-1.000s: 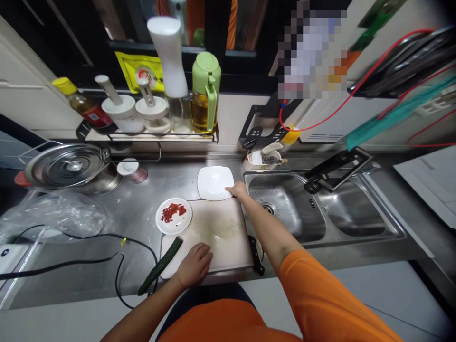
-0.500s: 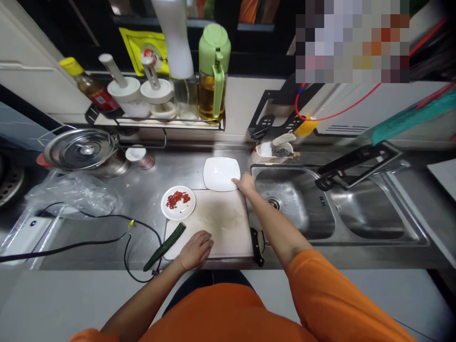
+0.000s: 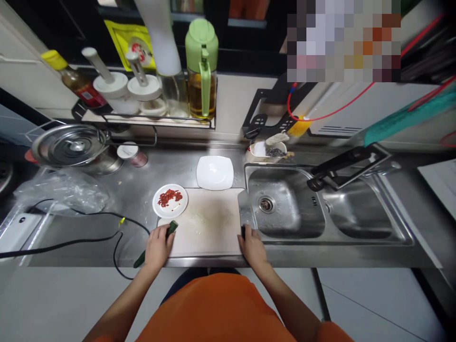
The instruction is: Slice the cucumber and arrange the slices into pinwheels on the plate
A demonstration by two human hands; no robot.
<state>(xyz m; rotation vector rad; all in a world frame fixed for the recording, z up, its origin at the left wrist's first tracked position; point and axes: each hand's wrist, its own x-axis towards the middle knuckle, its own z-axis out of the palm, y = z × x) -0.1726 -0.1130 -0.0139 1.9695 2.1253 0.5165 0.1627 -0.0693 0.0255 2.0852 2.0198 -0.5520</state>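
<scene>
My left hand (image 3: 157, 246) is closed over a dark green cucumber (image 3: 172, 228), whose two ends show on either side of it. The cucumber slants across the left edge of the white cutting board (image 3: 210, 237). At the board's right edge my right hand (image 3: 253, 245) has its fingers around the black handle of a kitchen knife, mostly hidden under them. The broad blade of the knife (image 3: 245, 209) points away from me, beside the sink. A round white plate with chopped red pieces (image 3: 170, 213) overlaps the board's far left corner. Behind the board lies a bare, squarish white plate (image 3: 214, 173).
The double sink (image 3: 285, 213) is on the right, with a black faucet (image 3: 320, 173) over it. A lidded pot (image 3: 76, 147), a plastic bag (image 3: 67, 190) and black cables (image 3: 81, 240) occupy the left counter. Seasoning jars and an oil bottle (image 3: 202, 71) line a rack behind.
My right hand has left the squarish plate and come back to the knife handle. My left hand has moved left from the board onto the cucumber. The view has shifted slightly.
</scene>
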